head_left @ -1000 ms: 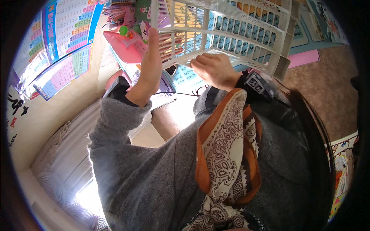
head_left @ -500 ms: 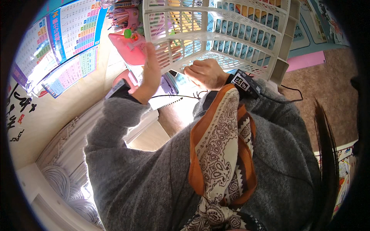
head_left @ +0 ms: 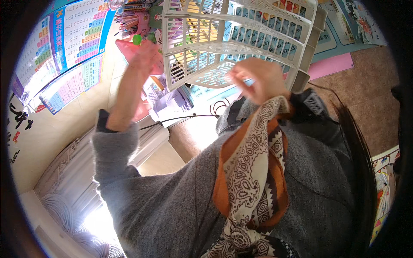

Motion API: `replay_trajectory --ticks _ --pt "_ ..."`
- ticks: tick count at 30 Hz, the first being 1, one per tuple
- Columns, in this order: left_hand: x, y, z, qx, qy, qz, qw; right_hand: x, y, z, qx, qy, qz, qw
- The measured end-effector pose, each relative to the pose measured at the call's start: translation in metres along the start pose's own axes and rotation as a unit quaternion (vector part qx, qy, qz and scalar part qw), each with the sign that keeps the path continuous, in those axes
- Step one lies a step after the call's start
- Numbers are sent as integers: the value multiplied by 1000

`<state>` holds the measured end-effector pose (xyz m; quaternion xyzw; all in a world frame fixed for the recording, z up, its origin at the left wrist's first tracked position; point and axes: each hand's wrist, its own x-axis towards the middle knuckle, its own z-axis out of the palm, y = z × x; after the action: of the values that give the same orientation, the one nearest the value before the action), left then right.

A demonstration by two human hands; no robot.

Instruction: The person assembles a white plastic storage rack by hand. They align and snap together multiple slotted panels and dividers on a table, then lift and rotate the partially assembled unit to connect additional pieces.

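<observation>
A white slatted plastic rack [head_left: 264, 47] with several tiers stands ahead of me. My left hand [head_left: 133, 81] is raised to its left, open, with its fingers stretched up and smeared by motion. Behind those fingertips is a pink plastic item [head_left: 127, 49], partly covered by the hand. At the rack's near lower edge, my right hand [head_left: 266, 79] has bent fingers, with a gap between thumb and forefinger; nothing shows in it. The hand covers part of the rack, and I cannot tell whether they touch.
Left of the rack are a pink holder of pencils [head_left: 137, 23] and printed charts [head_left: 77, 32]. A purple-white item [head_left: 174, 101] and a black cable [head_left: 172, 120] lie below it. A pink strip [head_left: 331, 66] lies at right. White curtains [head_left: 71, 167] hang at the lower left.
My left hand has moved left, away from the rack. My right hand has shifted right and loosened from a closed fist. The rack now appears at a slightly different angle.
</observation>
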<state>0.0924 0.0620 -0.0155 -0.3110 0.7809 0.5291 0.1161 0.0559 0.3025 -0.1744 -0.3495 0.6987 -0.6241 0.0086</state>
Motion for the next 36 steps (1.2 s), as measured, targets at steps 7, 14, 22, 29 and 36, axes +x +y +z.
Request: replay_trajectory --ticks 7,14,22,29,36 --pt "15 43 -22 179 -71 22 981 -11 29 -20 243 -95 412 873" --pt "42 18 18 177 -109 -9 978 35 21 32 -77 -112 47 990" --pt "42 6 42 104 19 39 994 53 19 64 -35 -49 40 997" --pt "41 5 45 95 72 -4 993 56 20 59 -58 -62 44 995" --pt "38 10 40 83 35 6 996 59 11 64 -122 -106 -39 986"
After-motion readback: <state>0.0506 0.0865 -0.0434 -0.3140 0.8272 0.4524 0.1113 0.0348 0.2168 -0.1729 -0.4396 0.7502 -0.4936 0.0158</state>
